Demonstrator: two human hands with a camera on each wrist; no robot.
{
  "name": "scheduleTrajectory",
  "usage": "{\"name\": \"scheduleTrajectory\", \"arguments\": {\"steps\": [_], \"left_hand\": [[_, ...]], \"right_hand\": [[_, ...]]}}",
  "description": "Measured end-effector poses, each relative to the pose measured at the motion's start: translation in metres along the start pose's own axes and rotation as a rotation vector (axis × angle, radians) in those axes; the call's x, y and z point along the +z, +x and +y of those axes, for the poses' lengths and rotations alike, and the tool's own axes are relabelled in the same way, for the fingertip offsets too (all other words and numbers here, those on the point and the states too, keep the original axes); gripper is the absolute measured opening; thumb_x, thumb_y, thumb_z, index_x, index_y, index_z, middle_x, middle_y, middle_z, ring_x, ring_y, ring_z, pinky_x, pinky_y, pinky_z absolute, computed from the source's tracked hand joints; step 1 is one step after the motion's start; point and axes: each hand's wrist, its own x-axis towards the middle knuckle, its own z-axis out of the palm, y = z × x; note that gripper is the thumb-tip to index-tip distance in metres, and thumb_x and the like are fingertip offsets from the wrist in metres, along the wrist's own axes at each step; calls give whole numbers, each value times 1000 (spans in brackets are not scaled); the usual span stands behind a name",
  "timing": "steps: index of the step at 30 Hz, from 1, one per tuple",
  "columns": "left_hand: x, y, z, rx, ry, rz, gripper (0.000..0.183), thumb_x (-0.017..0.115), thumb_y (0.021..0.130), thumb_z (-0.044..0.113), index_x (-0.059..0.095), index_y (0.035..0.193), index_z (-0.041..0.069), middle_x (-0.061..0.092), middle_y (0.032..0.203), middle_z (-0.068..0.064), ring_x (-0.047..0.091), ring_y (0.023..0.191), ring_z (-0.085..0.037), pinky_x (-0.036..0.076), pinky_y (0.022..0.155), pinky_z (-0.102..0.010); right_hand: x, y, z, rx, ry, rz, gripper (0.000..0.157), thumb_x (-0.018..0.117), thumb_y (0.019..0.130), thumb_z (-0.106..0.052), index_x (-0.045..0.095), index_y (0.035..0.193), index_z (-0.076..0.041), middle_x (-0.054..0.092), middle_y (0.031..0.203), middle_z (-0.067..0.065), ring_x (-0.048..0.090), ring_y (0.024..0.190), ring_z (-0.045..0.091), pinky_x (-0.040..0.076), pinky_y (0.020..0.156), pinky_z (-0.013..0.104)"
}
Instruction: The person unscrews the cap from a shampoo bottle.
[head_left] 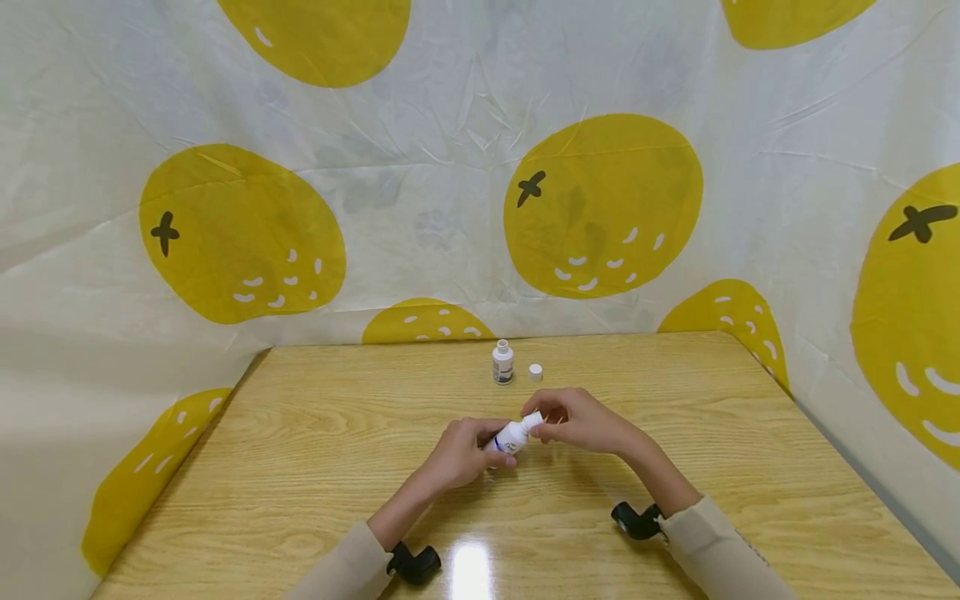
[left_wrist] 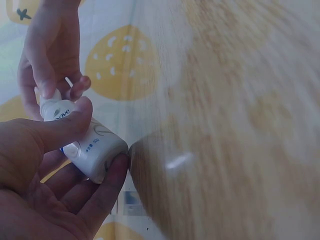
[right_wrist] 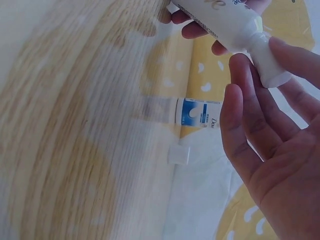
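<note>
A small white Dove bottle (head_left: 507,439) is tilted above the table, its neck pointing up and to the right. My left hand (head_left: 459,454) grips the bottle's body, with thumb (left_wrist: 70,127) on the near side and fingers beneath the base. My right hand (head_left: 581,422) pinches the white cap (right_wrist: 272,70) at the bottle's top between thumb and fingers. In the head view, a second white bottle (head_left: 502,364) stands upright and uncapped behind the hands. Its neck is bare, and a loose white cap (head_left: 536,372) sits on the table just right of it.
The wood-grain table (head_left: 337,417) runs back to a hanging white cloth (head_left: 442,208) printed with yellow fruit. Black wrist-worn devices (head_left: 415,564) show at both sleeves. A bright light reflection lies on the table's near part.
</note>
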Motion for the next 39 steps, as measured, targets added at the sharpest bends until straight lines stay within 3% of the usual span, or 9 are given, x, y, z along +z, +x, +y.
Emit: {"name": "scheduleTrajectory", "arguments": {"steps": [3,13,18,26,30,35,39], "left_hand": [[1,0,0,1,5,1,40,85,86,26,76,125,24,77,112,4,65,98,-10,52,83,-31],[1,-1,2,12,0,7,36,85,85,24,77,121,23,77,106,6,66,93,-7,51,80,-27],[2,-1,2,12,-14,11,39,86,86,22,76,123,20,78,107,3,66,93,-6,52,80,-26],[1,0,1,-48,-94,26,44,84,87,18,70,128,10,75,116,-8,72,106,-23,58,83,-35],[0,0,1,-73,-138,41,41,84,88,17,69,125,8,73,119,-13,72,109,-30,60,86,-40],[-2,3,-2,-96,-159,61,41,84,88,18,68,124,8,73,120,-15,71,107,-30,59,86,-42],[-4,4,-4,-108,-153,75,43,85,87,18,67,124,6,73,119,-16,71,106,-30,59,87,-41]], "right_hand": [[0,0,1,-8,-4,8,19,72,97,-12,71,115,-7,72,95,9,69,81,34,55,72,26],[-4,-2,0,4,4,41,20,74,94,-7,73,115,-8,73,104,11,70,82,31,55,71,27],[-12,-7,0,19,-5,66,22,73,96,-9,72,118,-8,74,102,14,72,84,34,58,73,34],[-21,-8,1,15,-16,61,27,65,101,-11,69,127,-4,72,110,22,71,86,36,60,76,42],[-22,-7,2,12,-10,40,29,59,104,-10,66,131,0,69,115,26,72,86,33,60,74,40],[-21,-8,2,48,-10,61,30,61,104,-11,62,133,-3,69,111,24,71,87,36,59,75,43],[-20,-8,-1,90,-14,103,25,68,100,-13,60,122,-5,69,103,17,70,88,37,59,76,44]]}}
